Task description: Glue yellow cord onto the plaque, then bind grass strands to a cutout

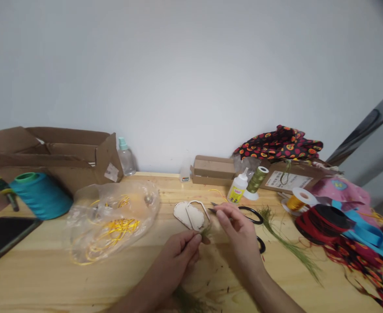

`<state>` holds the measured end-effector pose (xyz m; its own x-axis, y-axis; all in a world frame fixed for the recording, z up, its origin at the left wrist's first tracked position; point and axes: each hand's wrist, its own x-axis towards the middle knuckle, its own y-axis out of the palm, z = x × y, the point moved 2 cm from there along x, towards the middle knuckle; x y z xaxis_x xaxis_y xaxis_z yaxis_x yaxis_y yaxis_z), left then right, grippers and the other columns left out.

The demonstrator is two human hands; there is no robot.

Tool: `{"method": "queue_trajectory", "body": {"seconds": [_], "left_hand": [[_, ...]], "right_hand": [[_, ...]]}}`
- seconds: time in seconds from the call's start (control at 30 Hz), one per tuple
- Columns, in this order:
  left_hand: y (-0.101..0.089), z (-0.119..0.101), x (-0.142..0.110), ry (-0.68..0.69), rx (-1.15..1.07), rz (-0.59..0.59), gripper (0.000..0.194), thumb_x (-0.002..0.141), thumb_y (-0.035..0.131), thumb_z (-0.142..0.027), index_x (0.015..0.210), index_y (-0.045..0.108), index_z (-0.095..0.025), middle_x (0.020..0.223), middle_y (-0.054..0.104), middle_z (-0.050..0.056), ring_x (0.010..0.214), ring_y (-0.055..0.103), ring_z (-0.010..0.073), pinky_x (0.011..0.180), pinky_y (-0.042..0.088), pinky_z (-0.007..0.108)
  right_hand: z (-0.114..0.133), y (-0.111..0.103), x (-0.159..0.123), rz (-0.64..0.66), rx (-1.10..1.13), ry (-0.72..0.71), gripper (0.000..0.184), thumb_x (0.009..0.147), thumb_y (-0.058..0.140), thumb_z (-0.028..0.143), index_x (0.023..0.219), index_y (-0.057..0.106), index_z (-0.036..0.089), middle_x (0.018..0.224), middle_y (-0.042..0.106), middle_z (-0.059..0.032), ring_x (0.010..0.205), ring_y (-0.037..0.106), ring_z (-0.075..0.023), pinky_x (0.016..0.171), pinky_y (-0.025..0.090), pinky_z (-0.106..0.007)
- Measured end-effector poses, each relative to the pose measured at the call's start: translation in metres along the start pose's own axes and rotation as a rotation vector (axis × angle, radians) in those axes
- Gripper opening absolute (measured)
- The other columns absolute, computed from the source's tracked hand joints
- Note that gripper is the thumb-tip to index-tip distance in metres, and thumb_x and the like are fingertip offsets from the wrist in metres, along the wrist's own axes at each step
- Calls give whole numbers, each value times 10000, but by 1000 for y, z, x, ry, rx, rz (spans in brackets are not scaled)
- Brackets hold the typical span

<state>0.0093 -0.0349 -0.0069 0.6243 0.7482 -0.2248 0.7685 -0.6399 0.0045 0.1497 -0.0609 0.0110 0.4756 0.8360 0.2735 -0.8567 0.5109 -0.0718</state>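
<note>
My left hand is closed, with the thumb and fingers pressed together on a small tuft of green grass stems that projects from the fingertips. My right hand is closed around a pair of black-handled scissors. The pointed blades extend left past my fingers, near the tuft, and the black finger loops show beyond the hand. The two hands are apart but close together, above the table.

Current status: a pale wooden cutout rests just left of the blades, with a thin open frame lying across it. No grass is visibly fixed to either piece. A longer bunch of grass lies loose to the right of my hands, and more grass lies beneath my left forearm. Yellow cord lies inside a clear plastic bag, and a white glue bottle stands upright toward the back of the table. Whether the tuft has been cut cannot be determined.
</note>
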Motion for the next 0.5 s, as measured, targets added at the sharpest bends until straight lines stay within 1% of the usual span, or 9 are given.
{"method": "queue_trajectory", "body": {"seconds": [0.07, 0.13, 0.2, 0.27, 0.37, 0.43, 0.5], "left_hand": [[-2, -1, 1, -7, -53, -7, 430, 714, 455, -554, 773, 542, -137, 437, 288, -99, 383, 207, 54, 375, 114, 191], [-4, -3, 2, -11, -120, -17, 414, 702, 482, -548, 761, 530, -141, 433, 303, -102, 365, 197, 44, 361, 112, 185], [-6, -4, 3, -19, -229, -26, 387, 692, 508, -537, 744, 511, -154, 430, 301, -107, 351, 176, 36, 349, 112, 179], [-9, -3, 3, -22, -340, -24, 363, 683, 532, -525, 692, 484, -165, 422, 284, -112, 342, 150, 28, 341, 103, 175], [-10, 0, 4, -36, -404, 4, 392, 693, 531, -517, 557, 402, -173, 397, 248, -111, 335, 122, 20, 335, 79, 175], [-10, 2, 4, -36, -401, 13, 417, 710, 518, -509, 517, 362, -175, 392, 242, -107, 335, 126, 18, 335, 76, 174], [-9, 3, 5, -42, -395, 22, 415, 712, 517, -507, 517, 368, -173, 392, 243, -106, 332, 123, 16, 333, 73, 173]], "right_hand": [[-2, -2, 1, -38, 61, 28, 216, 721, 566, 379, 745, 630, 175, 802, 578, -43, 766, 513, -174, 650, 401, -269], [-3, -2, 0, -32, 93, 69, 254, 731, 546, 412, 718, 620, 169, 723, 578, -25, 696, 511, -158, 628, 403, -261], [-5, 1, -2, 19, 66, 96, 290, 734, 533, 429, 659, 616, 162, 646, 556, -10, 630, 495, -145, 585, 393, -250], [-5, 6, -5, 107, -13, 78, 295, 722, 551, 416, 605, 625, 155, 609, 538, -6, 598, 479, -138, 553, 377, -243], [-3, 12, -8, 229, -106, 18, 226, 693, 598, 364, 643, 673, 158, 630, 549, -16, 577, 457, -128, 518, 360, -237], [-2, 15, -9, 249, -109, 8, 198, 680, 611, 346, 707, 692, 167, 649, 552, -19, 534, 418, -109, 476, 336, -229], [-2, 15, -9, 230, -89, 14, 188, 667, 620, 337, 721, 695, 173, 662, 545, -17, 493, 372, -91, 440, 304, -223]]}}
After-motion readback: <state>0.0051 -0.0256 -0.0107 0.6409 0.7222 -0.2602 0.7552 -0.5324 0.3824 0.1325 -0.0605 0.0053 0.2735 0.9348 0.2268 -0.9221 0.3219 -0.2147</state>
